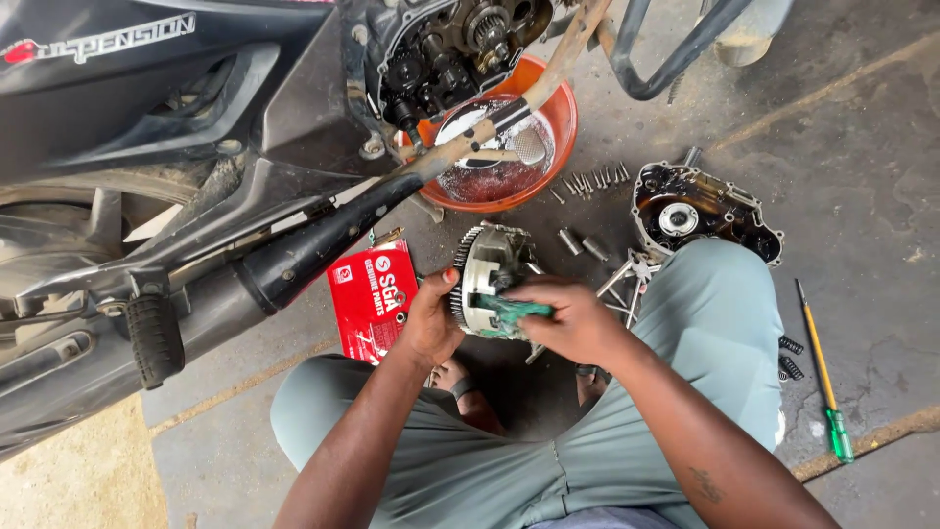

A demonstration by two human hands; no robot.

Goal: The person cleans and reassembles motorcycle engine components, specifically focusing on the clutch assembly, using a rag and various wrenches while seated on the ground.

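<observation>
A round toothed metal clutch assembly (487, 264) is held upright over the concrete floor, between my knees. My left hand (431, 318) grips its left rim, thumb on the teeth. My right hand (573, 318) is closed on a green-handled tool (509, 311) pressed against the face of the assembly. The tool's tip is hidden behind my fingers.
A motorcycle (176, 147) with its engine side open stands at the left and top. An orange basin (548, 108) of liquid sits beneath it. Bolts (587, 181), an oily engine cover (700, 211), a red parts packet (372, 294), springs (789, 358) and a yellow-shafted screwdriver (821, 377) lie around.
</observation>
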